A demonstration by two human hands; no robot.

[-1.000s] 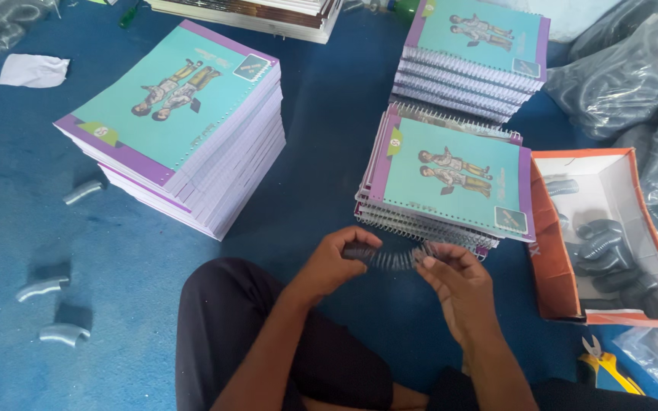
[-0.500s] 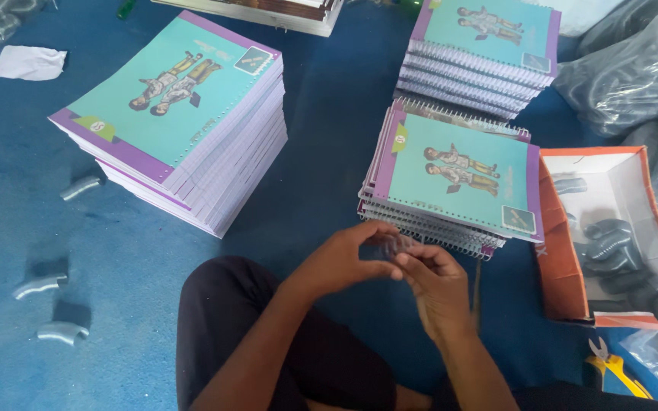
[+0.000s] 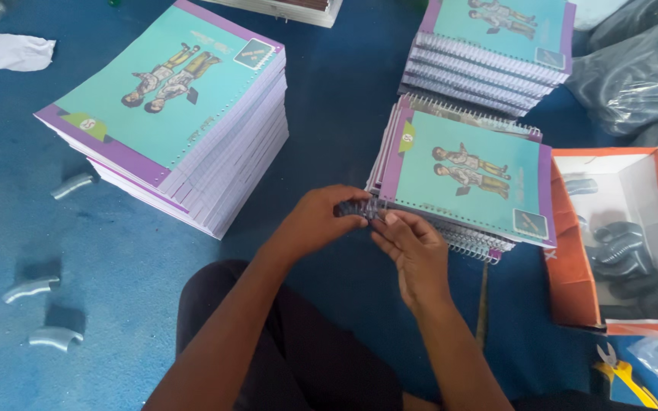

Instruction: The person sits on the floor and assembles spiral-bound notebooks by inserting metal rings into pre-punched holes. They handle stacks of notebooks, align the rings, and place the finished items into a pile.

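Head view: your left hand (image 3: 321, 221) and right hand (image 3: 413, 247) both have fingers pinched shut on a short dark spiral coil (image 3: 359, 208), held between them just beside the near stack of spiral-bound notebooks (image 3: 466, 179), above blue floor (image 3: 116, 274).

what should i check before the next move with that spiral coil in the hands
1. Coil held by both hands: ok, left hand and right hand pinch the spiral coil between the fingertips.
2. Coil clear of the books: ok, it sits just left of the near bound stack, apart from it.
3. Coil shape undamaged: cannot tell, fingers cover most of it.
4. Unbound stack within sight: ok, on the left of the blue floor.
5. Orange box of coils at hand: ok, open on the right.
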